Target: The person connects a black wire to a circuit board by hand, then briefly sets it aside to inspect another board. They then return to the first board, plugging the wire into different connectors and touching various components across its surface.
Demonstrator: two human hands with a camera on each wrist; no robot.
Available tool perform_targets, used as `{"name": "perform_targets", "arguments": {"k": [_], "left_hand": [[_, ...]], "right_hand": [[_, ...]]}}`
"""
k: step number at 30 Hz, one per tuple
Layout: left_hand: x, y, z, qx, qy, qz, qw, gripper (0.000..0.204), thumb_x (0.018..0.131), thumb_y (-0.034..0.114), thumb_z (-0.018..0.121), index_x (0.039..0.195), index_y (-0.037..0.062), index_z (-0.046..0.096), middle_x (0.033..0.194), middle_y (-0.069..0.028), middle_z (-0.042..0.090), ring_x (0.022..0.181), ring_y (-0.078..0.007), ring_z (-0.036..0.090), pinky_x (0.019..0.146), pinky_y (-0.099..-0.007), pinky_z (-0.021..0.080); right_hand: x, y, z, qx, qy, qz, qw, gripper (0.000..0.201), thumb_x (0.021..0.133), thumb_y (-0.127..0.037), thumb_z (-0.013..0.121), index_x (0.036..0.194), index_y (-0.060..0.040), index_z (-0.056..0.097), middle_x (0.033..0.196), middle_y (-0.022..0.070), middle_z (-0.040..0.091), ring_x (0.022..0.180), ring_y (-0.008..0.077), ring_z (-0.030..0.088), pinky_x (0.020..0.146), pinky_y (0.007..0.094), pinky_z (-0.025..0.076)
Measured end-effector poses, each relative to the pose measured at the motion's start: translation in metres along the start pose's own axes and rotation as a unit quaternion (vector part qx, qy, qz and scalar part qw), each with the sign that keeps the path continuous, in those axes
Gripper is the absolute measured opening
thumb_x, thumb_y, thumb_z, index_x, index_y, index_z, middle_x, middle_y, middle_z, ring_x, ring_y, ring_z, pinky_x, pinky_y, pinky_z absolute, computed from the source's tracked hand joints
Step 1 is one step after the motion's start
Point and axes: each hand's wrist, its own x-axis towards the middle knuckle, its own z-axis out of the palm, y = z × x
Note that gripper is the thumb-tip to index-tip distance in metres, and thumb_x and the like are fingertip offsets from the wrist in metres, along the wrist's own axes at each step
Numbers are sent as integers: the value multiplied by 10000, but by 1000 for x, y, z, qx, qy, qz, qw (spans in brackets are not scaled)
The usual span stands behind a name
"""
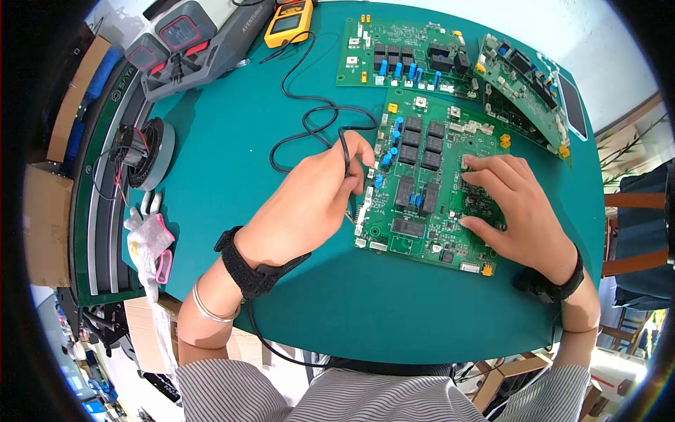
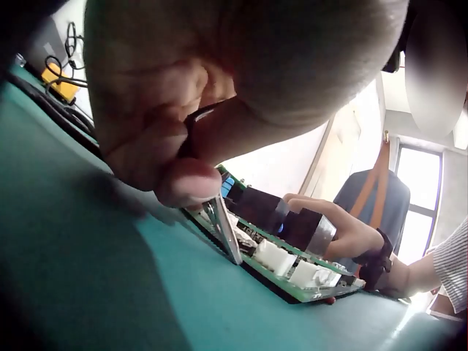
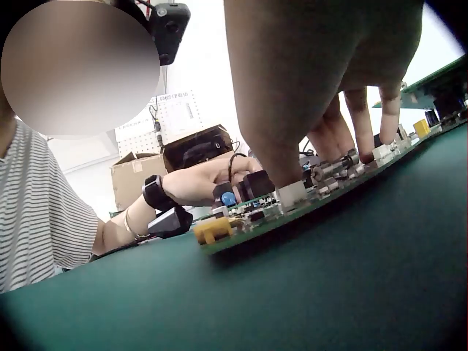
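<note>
Green circuit board (image 1: 444,200) sits on the tabletop (image 1: 302,309), right between both hands. Left hand (image 1: 299,193) has its fingers pinched narrow on a slim metal tool (image 2: 224,230) — tip down by the board's left edge, near the white connectors (image 2: 275,258). Right hand (image 1: 520,204) has its fingers spread wide, fingertips touching the board's right side — not gripping anything. Black cable (image 1: 283,81) loops beyond the left hand, yellow device (image 1: 288,24) farther back.

The green surface (image 1: 211,204) looks smooth and matt; the pointed tip (image 2: 225,230) is glossy metal, the connectors (image 2: 275,258) white plastic, and the striped sleeve (image 1: 228,390) soft cloth.
</note>
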Motion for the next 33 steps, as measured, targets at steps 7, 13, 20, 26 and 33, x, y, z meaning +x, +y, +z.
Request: {"name": "perform_targets", "arguments": {"k": [7, 13, 20, 26, 33], "left_hand": [[2, 3, 1, -32, 59, 9, 998, 327, 922, -137, 523, 1197, 38, 501, 875, -114, 617, 768, -221, 617, 689, -336, 479], [1, -1, 1, 7, 48, 24, 999, 325, 923, -131, 530, 1200, 38, 514, 861, -107, 611, 733, -207, 592, 685, -336, 473], [0, -1, 1, 22, 41, 21, 999, 357, 919, -121, 533, 1236, 43, 515, 852, -99, 611, 698, -217, 571, 679, -345, 466], [0, -4, 2, 18, 32, 37, 999, 387, 920, -124, 503, 1267, 46, 518, 851, -103, 614, 717, -236, 583, 701, -356, 481], [0, -4, 2, 13, 32, 49, 998, 445, 912, -144, 470, 1314, 42, 513, 849, -111, 614, 775, -261, 617, 753, -370, 502]], "right_hand": [[0, 0, 0, -5, 0, -3, 1000, 442, 799, -180, 816, 1151, -3, 617, 1262, 144, 625, 1164, 343, 576, 1026, 452, 445], [0, 0, -1, -20, -7, -11, 1000, 445, 816, -200, 796, 1167, 4, 614, 1283, 151, 618, 1176, 343, 575, 1038, 450, 447], [-3, -8, 4, -123, -24, -37, 991, 471, 860, -249, 754, 1224, 9, 604, 1357, 160, 592, 1224, 315, 571, 1077, 437, 447], [-6, -15, 7, -155, -56, -14, 986, 505, 881, -208, 742, 1291, 42, 586, 1459, 184, 535, 1271, 353, 550, 1102, 466, 441], [-6, -22, 3, -164, -28, 7, 986, 504, 881, -244, 743, 1288, 15, 599, 1421, 160, 572, 1262, 308, 558, 1107, 439, 434]]}}
